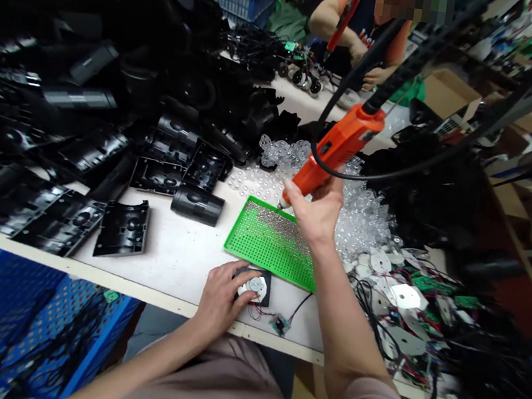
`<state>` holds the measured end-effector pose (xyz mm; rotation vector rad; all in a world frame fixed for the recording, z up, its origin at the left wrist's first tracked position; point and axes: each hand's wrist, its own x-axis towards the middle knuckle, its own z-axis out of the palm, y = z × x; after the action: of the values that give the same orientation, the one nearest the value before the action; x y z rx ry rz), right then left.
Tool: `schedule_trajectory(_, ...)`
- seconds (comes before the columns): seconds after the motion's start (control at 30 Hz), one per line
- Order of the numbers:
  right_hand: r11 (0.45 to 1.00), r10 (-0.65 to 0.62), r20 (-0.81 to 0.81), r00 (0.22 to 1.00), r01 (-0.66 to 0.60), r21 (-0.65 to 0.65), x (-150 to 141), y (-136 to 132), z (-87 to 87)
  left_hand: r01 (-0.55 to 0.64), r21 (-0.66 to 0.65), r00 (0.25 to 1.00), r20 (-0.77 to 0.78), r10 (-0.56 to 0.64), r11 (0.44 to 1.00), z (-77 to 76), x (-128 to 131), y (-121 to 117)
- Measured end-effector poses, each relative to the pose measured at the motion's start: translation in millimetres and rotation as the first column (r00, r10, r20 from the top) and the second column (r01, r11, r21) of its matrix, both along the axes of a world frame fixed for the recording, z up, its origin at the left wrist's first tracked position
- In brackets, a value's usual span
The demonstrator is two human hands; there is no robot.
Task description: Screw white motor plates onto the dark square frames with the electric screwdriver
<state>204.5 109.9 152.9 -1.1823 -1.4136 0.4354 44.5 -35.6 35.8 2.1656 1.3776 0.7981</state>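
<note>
My right hand (317, 212) is wrapped around an orange electric screwdriver (340, 145) that hangs on a black cable, its tip down on the far corner of a green perforated screw tray (259, 245). My left hand (223, 296) is closed on a small black part with a round white disc (255, 286) near the table's front edge. Thin red and black wires run from that part to a tiny green circuit board (281, 324).
Black plastic housings (123, 227) are heaped across the left of the table. Clear lenses (367, 217) pile up behind the tray; white discs and wired boards (405, 298) lie right. A blue crate (6, 321) sits below left. Another person (365, 22) works at the far side.
</note>
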Motion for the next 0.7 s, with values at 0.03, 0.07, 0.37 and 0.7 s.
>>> schedule_trajectory(0.03, 1.000, -0.005, -0.024, 1.000, 0.005, 0.007, 1.5, -1.8, 2.0, 0.006, -0.006, 1.000, 0.002, -0.006, 1.000, 0.2, -1.2, 0.7)
schedule_trajectory(0.07, 1.000, -0.002, -0.050, 0.999, 0.003, 0.016, 4.8, -6.7, 5.1, 0.009, -0.006, 1.000, 0.008, -0.009, 1.000, 0.1, -2.7, 1.3)
schedule_trajectory(0.37, 0.956, 0.098, -0.259, 0.961, -0.163, -0.245, 51.1, -78.0, 8.7, -0.020, 0.117, 0.998, 0.055, 0.013, 0.993, -4.3, -14.0, 3.2)
schedule_trajectory(0.7, 0.984, 0.075, -0.451, 0.889, -0.139, -0.112, 28.4, -46.2, -45.4, -0.007, 0.117, 0.996, 0.087, -0.003, 0.993, -5.3, -4.5, 5.0)
